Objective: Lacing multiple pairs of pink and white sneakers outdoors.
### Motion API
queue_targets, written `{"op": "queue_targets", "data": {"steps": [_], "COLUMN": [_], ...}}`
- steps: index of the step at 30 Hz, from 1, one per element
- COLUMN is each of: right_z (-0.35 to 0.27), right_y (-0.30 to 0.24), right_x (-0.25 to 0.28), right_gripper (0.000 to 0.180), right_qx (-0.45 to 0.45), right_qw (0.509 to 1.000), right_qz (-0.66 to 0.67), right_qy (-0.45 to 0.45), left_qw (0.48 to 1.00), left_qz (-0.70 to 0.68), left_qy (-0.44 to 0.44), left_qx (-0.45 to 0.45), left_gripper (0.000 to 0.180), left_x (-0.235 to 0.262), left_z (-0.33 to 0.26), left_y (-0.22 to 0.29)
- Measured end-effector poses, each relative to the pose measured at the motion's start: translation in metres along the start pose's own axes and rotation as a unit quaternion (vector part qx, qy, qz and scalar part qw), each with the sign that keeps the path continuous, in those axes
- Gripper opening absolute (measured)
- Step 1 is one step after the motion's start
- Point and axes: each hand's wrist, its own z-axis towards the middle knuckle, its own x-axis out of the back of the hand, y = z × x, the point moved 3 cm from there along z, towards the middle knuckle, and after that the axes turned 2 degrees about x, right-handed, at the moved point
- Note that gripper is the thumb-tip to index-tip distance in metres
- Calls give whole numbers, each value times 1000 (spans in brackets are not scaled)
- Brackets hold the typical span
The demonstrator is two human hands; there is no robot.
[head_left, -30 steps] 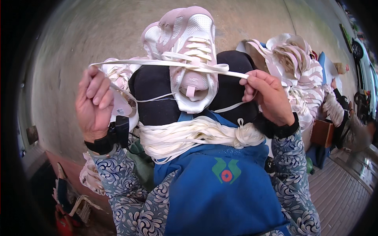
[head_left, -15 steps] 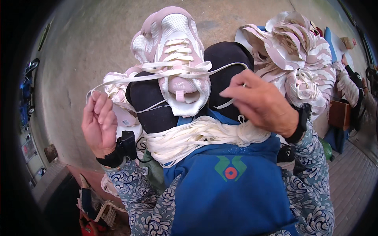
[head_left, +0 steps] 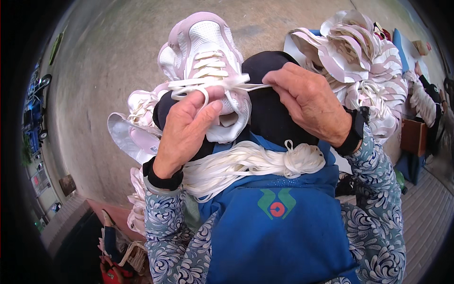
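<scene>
A pink and white sneaker upper (head_left: 204, 49) lies across my black-clad knees, toe pointing away, with cream laces threaded over its tongue. My left hand (head_left: 187, 130) is at its left side, finger and thumb closed around a loop of the shoelace (head_left: 236, 81) by the top eyelets. From the right, my right hand (head_left: 312, 102) pinches the lace and holds it taut just beyond the upper's edge. The upper's opening is partly hidden by my left hand. A bundle of loose cream laces (head_left: 241, 165) rests in my lap on the blue apron (head_left: 279, 241).
Stacked pink and white uppers (head_left: 373, 61) stand at the right. More uppers (head_left: 135, 135) lie left of my knees. Farther right are a brown box (head_left: 413, 137) and another person's dark-sleeved arm (head_left: 429, 92). A blue vehicle (head_left: 35, 106) is at the far left.
My left hand has moved right and up from the lace's end to the knot area. My right hand has shifted up and left, pulling the lace straight. The upper has tilted slightly.
</scene>
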Motion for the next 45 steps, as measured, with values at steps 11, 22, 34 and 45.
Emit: {"op": "queue_targets", "data": {"steps": [11,22,34,45], "right_z": [-5,-8,-7,11], "right_y": [-8,-17,-27,-20], "right_x": [-12,5,-23,-18], "right_gripper": [11,5,15,10], "right_qx": [6,33,56,-37], "right_qw": [998,979,969,998], "right_qz": [-20,-198,-210,48], "right_qy": [-62,-39,-119,-6], "left_qw": [997,984,979,967], "left_qz": [13,-105,-46,-175], "left_qy": [66,141,198,162], "left_qx": [-30,-1,-28,-95], "left_gripper": [25,26,33,14], "left_x": [5,47,52,38], "left_z": [8,-36,-36,-27], "left_y": [11,-20,-22,-35]}}
